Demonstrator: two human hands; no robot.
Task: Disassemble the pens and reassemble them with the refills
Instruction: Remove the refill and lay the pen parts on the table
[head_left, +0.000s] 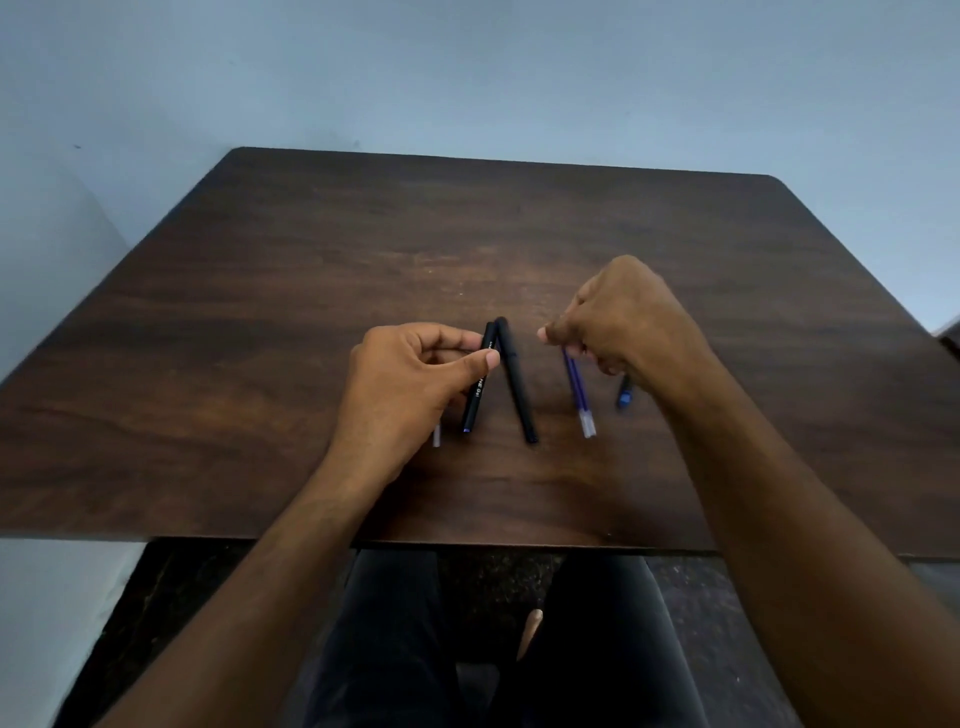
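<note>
My left hand (410, 379) pinches a black pen barrel (477, 395) with white lettering between thumb and forefinger; its lower end shows blue. A second black pen (514, 382) lies on the table just right of it, their top ends touching. My right hand (623, 317) is closed around the top of two blue refills (576, 389), whose clear ends hang down toward the table. A small blue and black pen piece (625, 393) lies under my right wrist. A pale refill end (437, 435) peeks out below my left hand.
Everything sits on a dark wooden table (260, 322) against a pale blue wall. The table's near edge runs just above my lap; my legs in dark trousers are below it.
</note>
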